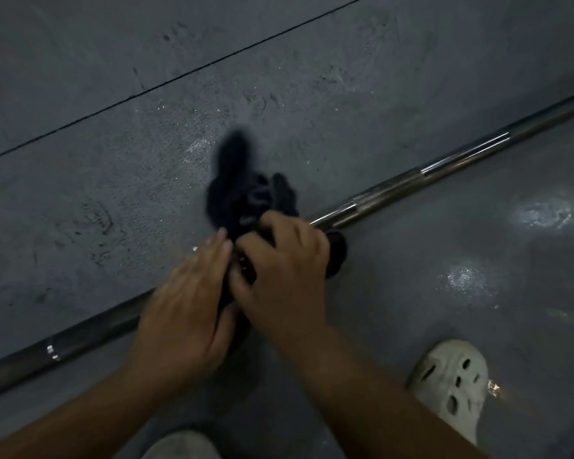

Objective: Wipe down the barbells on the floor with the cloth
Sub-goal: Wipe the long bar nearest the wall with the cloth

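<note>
One barbell [444, 168] lies on the grey floor [279, 77], running diagonally from the lower left edge to the upper right edge. A dark cloth [246, 193] is bunched over the bar at mid-length. The hands are close together there. Right hand [285, 273]: fingers curled, gripping the cloth on the bar. Left hand [183, 309]: fingers straight, laid over the bar and touching the cloth, slightly blurred. A pale perforated clog [451, 382] stands near the lower right corner.

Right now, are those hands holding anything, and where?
The right hand grips the dark cloth at its bunched near end, over the barbell. The left hand, fingers straight, only touches it.
</note>
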The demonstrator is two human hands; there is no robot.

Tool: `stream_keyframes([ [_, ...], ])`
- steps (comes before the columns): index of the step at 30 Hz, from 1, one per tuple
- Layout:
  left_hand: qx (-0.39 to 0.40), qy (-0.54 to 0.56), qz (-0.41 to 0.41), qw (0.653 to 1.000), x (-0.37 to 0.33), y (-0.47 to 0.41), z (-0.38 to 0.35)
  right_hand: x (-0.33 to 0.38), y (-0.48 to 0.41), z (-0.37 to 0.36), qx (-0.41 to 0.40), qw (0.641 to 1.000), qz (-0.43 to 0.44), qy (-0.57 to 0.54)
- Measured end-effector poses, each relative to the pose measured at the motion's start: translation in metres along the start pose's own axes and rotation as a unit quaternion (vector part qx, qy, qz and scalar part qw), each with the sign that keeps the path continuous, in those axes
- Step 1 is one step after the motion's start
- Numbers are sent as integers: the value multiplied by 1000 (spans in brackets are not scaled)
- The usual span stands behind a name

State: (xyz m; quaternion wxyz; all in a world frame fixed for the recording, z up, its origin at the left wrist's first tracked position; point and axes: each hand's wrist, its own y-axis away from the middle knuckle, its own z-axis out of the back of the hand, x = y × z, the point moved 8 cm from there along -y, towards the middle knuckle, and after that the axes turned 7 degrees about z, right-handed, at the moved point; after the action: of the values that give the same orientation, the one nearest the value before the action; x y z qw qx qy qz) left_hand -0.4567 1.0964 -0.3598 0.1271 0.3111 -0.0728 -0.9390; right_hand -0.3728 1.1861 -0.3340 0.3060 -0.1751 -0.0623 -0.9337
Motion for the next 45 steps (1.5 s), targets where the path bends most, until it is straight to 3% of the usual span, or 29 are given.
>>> stream_keyframes([
  [2,-1,0,-31,1000,-10,19,-8,-14,6,8,20,997,68,-5],
  [4,-1,-26,-80,996,-18,38,-21,-71,2,30,4,997,67,30],
  [6,2,-83,-122,989,-24,53,-38,-156,-2,65,-57,993,-18,104],
  [9,12,-134,-113,984,-26,54,-51,-222,-2,88,-133,963,-222,79],
  [11,8,-138,-92,986,-24,45,-46,-187,-7,64,-116,961,-245,61],
  [15,-10,-108,-22,994,-7,0,-14,-52,-4,19,-37,998,-54,-16],
  [18,-22,-86,13,996,17,-41,18,-31,-27,19,27,996,69,-53],
  [20,-47,-70,18,996,36,-54,39,-74,-58,41,-21,999,36,-19],
  [23,-66,-104,71,990,60,-55,52,-145,-81,71,-146,975,-160,-37],
  [24,-59,-131,85,986,64,-56,49,-136,-81,62,-156,971,-179,-33],
  [26,-51,-176,85,979,65,-63,47,-80,-73,25,-106,985,-136,-3],
  [28,-55,-178,71,980,68,-76,54,-21,-49,-12,6,999,-41,-13],
  [30,-62,-159,50,984,71,-88,65,-7,-11,-34,137,990,36,-17],
  [31,-67,-140,41,987,74,-93,72,-17,5,-31,150,987,59,-13],
  [33,-79,-99,35,991,83,-105,87,-58,18,-6,92,995,24,6],
  [35,-97,-109,25,989,88,-111,95,-101,17,13,30,996,-73,34],
  [38,-117,-159,65,978,92,-107,89,-112,-2,0,37,984,-173,-16],
  [40,-116,-199,90,969,92,-103,82,-78,-21,-22,97,985,-140,-39],
  [42,-116,-210,96,966,93,-104,83,-32,-38,-25,136,984,-21,-110],
  [45,-104,-213,85,968,92,-106,83,-20,-94,40,19,977,39,-208],
])
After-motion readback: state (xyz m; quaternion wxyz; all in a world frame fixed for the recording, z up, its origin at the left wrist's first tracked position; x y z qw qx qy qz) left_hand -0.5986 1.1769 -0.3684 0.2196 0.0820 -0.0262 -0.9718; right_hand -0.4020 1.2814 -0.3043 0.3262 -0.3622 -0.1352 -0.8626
